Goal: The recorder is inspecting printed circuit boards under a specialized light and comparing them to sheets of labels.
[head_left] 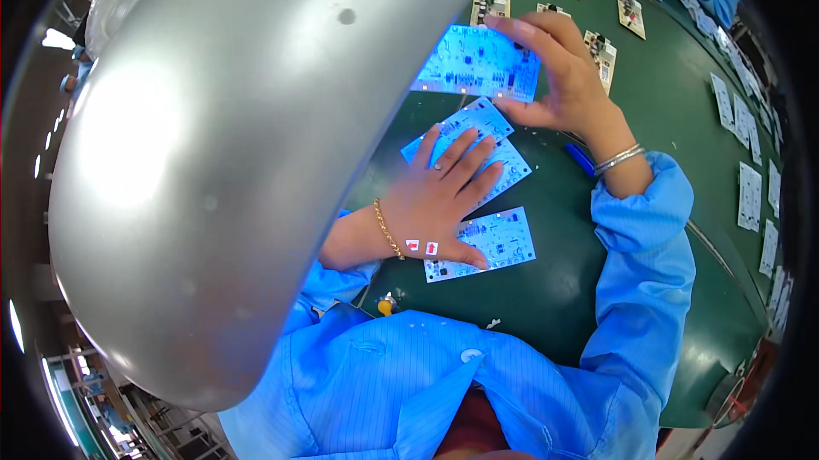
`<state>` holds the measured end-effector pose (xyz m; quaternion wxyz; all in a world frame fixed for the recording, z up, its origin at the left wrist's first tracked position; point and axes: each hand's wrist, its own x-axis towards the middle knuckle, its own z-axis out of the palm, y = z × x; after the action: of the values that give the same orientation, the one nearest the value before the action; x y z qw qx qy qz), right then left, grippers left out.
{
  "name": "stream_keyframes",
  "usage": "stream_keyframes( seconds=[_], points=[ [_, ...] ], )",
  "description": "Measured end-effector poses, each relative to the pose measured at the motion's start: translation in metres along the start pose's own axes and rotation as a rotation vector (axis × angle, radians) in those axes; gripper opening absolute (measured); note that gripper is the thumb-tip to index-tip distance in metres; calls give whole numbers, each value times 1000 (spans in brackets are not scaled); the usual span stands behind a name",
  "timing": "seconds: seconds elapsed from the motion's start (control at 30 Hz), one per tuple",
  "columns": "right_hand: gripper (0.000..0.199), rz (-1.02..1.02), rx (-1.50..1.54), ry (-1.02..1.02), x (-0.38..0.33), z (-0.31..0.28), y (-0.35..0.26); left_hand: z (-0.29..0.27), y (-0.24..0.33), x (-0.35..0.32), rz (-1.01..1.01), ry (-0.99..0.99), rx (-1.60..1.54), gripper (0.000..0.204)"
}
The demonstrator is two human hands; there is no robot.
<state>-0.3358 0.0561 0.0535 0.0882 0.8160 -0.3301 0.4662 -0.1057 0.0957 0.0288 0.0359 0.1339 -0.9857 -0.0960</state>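
Rectangular circuit board under blue light (pixel 478 63), located at the upper middle of the dark green tabletop (pixel 563 306), beside the large silver rounded housing (pixel 188 161) that hides its left end. The board is gripped by the right hand (pixel 554 76) at its right end, a finger being set at the upper edge and the thumb at the lower. The left hand (pixel 439 204) is spread flat, palm down, over two overlapping pale circuit boards (pixel 510 171), its thumb laid across a separate pale circuit board (pixel 508 238) nearer the body.

Because only the edges are pinched, the gripped board could be twisted or dropped if the grip were loosened; its hidden end could be knocked if the housing is close. Parts on the overlapped boards could be scraped if these were slid under palm pressure.

The long axis of the gripped board is directed left to right, its right end tilted slightly toward the body; the populated face is turned upward. Whether it touches the tabletop cannot be told.
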Motion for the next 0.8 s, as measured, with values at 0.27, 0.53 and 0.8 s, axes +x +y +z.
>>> stream_keyframes(
  seconds=[0.27, 0.53, 0.8],
  points=[
    [66, 11, 75, -26, 0, 0, -6, 2, -2, 1, 3, 19, -7, 93],
    [67, 34, 89, -52, -6, 0, -6, 2, -1, 1, -2, -3, 8, 91],
    [68, 10, 97, -38, -13, 4, -4, 4, -2, -3, -37, 14, 51, 92]
  ],
)
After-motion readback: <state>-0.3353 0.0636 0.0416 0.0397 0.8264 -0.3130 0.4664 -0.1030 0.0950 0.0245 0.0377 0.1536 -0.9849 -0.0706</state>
